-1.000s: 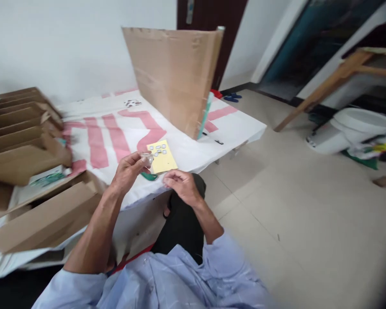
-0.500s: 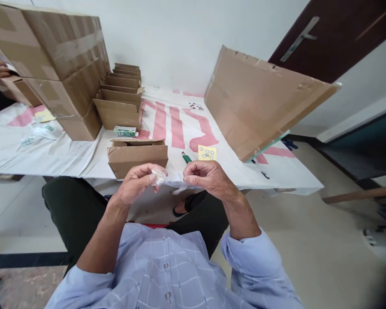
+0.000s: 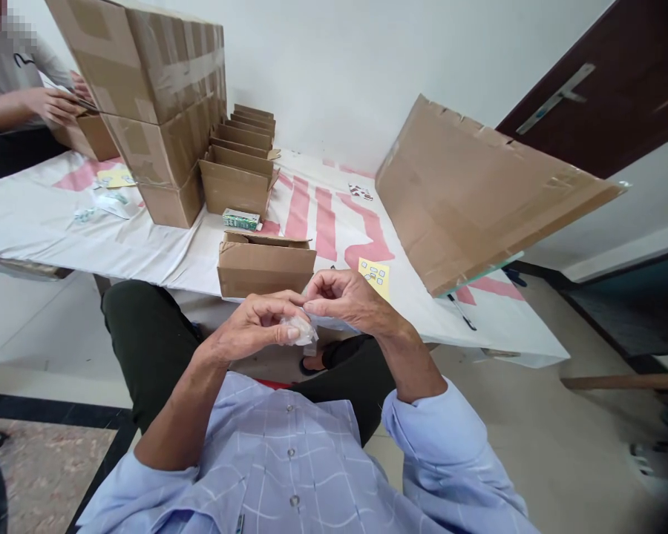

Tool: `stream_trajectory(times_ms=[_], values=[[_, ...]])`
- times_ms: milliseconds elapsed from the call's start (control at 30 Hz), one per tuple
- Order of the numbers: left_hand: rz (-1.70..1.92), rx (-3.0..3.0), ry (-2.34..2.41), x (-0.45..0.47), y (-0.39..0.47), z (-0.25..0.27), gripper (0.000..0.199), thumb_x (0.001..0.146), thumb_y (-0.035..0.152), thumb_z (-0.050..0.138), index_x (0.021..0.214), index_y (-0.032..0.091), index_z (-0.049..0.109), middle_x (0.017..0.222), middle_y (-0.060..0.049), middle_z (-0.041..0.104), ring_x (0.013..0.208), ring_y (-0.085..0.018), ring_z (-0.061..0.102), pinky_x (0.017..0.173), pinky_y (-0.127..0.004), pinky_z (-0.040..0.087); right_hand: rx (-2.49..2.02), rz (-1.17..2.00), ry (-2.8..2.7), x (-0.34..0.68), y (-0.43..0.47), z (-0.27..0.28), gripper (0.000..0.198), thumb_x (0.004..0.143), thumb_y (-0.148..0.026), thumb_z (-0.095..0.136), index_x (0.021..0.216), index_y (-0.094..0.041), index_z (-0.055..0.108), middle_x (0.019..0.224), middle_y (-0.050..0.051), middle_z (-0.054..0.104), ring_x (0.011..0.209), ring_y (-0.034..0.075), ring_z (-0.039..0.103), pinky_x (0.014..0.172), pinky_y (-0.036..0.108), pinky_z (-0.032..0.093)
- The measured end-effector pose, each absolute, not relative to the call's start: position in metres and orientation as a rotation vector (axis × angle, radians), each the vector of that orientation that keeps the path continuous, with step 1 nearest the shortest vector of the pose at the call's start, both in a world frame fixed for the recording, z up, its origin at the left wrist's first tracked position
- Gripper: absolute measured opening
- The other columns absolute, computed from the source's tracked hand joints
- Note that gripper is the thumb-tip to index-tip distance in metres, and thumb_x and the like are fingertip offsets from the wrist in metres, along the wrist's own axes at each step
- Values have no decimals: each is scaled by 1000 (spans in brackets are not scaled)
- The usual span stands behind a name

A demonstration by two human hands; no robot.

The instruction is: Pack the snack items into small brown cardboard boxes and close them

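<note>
Crumpled clear plastic film (image 3: 299, 331) is pinched between the thumb and fingers of my left hand (image 3: 259, 322), in front of the table edge. My right hand (image 3: 348, 300) has its thumb and forefinger closed together, the tips meeting my left fingertips just above the film. What lies in that right pinch is too small to make out. Just behind my hands an opened cardboard box (image 3: 264, 268) stands at the table edge. A yellow card with small printed shapes (image 3: 375, 276) lies beyond my right hand, partly covered by it.
Taped cartons (image 3: 170, 141) are stacked at the left, beside a row of open boxes (image 3: 237, 185). A small green-and-white box (image 3: 241, 219) lies before them. A large cardboard sheet (image 3: 490, 200) leans at the right, near a pen (image 3: 462, 312). A co-worker's hands (image 3: 61, 104) handle a box far left.
My hands have come together, the right fingertips now touching the left. The view has turned left, so more of the co-worker shows. The green tool behind my right hand is now mostly hidden.
</note>
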State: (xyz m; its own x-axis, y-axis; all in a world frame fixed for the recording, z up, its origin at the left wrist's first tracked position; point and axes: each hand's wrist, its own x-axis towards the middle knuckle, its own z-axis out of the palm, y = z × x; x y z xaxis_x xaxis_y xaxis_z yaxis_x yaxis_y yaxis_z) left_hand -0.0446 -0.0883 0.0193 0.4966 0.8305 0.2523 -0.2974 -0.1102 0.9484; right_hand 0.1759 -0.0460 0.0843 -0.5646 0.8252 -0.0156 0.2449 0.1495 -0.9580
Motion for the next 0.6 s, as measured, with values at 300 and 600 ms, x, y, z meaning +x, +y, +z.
stream_trajectory(times_ms=[300,600], values=[[1079,1340,543,-37,-93,4,23,87,45,89,97,25,91,106,-13,82,99,-29,75,83,-39,60,-955,1607,-1728,171,-42,73,28,80,-41,90,91,-21,74,78,-2,68,65,10,57,57,23,46],[1260,1393,553,-38,-96,5,20,90,43,88,102,28,90,114,-11,83,108,-29,76,95,-42,61,-945,1606,-1616,187,-71,51,46,80,-55,94,108,-21,79,101,4,77,87,17,70,77,28,58]])
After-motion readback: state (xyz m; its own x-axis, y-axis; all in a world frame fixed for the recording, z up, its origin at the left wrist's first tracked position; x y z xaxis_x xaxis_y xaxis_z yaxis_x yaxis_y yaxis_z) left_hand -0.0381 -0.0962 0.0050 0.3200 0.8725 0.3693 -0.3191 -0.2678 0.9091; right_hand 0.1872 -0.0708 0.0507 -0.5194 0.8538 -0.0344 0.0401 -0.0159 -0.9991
